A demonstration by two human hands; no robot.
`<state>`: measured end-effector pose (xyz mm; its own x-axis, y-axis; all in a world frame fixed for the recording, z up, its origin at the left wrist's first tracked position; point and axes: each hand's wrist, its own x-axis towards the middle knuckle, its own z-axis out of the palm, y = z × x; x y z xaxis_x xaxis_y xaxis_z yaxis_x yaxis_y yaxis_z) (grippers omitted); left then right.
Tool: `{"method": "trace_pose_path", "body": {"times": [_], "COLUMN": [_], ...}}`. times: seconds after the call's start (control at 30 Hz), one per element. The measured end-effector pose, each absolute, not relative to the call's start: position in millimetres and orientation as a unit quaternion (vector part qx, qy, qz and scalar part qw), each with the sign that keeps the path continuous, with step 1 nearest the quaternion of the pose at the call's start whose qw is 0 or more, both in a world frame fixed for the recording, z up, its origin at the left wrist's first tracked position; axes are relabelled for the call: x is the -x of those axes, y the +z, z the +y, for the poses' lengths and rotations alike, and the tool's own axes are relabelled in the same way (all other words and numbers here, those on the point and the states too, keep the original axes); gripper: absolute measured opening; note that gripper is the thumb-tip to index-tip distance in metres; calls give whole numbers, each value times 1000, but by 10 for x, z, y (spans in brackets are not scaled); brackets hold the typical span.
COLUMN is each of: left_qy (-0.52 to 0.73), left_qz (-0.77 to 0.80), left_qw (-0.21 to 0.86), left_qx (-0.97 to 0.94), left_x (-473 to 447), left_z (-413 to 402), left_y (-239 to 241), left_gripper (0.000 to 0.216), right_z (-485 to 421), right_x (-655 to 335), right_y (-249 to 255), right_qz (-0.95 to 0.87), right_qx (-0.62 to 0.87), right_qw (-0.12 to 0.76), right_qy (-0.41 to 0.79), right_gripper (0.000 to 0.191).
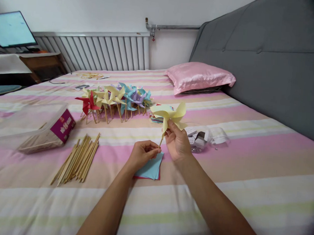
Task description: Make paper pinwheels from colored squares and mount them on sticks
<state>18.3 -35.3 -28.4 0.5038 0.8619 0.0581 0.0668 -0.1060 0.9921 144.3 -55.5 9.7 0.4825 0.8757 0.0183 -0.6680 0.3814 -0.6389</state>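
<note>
A pale yellow paper pinwheel (pixel 174 113) on a thin wooden stick is held up in front of me. My right hand (pixel 178 142) pinches it at the centre, thumb on the near side. Lower down, my left hand (pixel 145 153) has its fingertips closed on the bottom end of the stick. Beneath the left hand lie blue paper squares (pixel 151 168) with a red edge showing under them. Behind the pinwheel sits a stack of coloured paper (pixel 157 118), partly hidden. Right of my right hand is a clear bag with small parts (pixel 198 139).
Finished pinwheels (pixel 115 97) stand in a cluster further back. Loose wooden sticks (pixel 80 159) lie at left, beside a clear plastic box (pixel 41 131) with a purple label. A clear round container (pixel 218 136) rests at right. A pink pillow (pixel 199 77) lies by the grey headboard (pixel 269 67).
</note>
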Motion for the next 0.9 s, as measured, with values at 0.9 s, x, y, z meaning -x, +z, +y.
{"method": "trace_pose_path", "body": {"times": [0.9], "left_qy": [375], "left_qz": [346], "left_qw": [552], "left_qx": [-659], "left_x": [-121], "left_z": [-365], "left_y": [-332], "left_gripper": [15], "right_z": [-575], "right_x": [-1386], "right_y": [-19], "right_qz": [-301], "right_qx": [296], "right_qw": [817], "right_qy": [392], "right_gripper": [25]}}
